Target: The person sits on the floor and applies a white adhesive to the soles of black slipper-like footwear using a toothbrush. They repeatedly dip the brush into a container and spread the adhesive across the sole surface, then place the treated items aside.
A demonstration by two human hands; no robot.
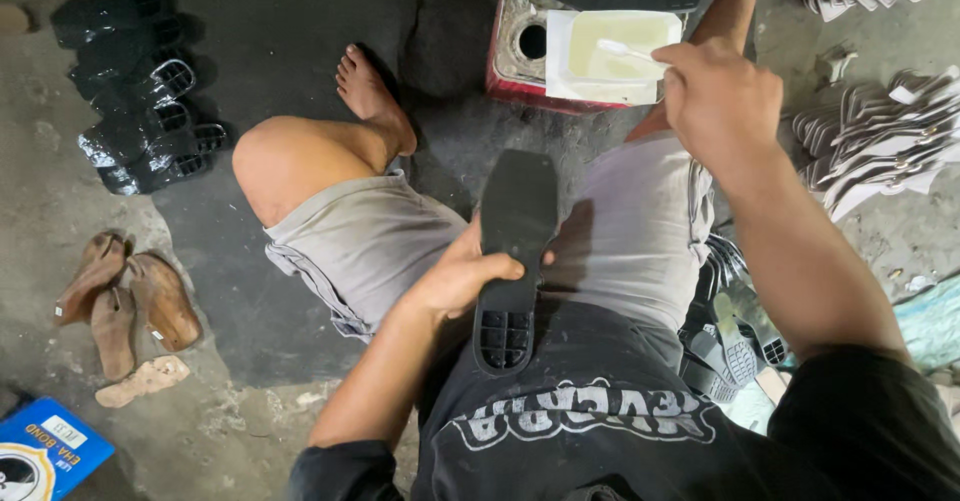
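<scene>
My left hand (462,276) grips a black shoe sole (515,223) around its middle, holding it lengthwise over my lap, heel toward me. My right hand (718,96) is raised to the upper right and pinches a thin white brush (628,52) whose tip reaches into a white rectangular tray of pale yellowish glue (610,41). The tray rests on a red and white box (515,56) on the floor in front of my knees.
Black strapped sandal uppers (140,91) lie stacked at the far left, brown soles (125,306) below them, a blue carton (45,451) at the bottom left. Pale insole stacks (880,131) sit at the right; more black soles (725,346) lie beside my right thigh.
</scene>
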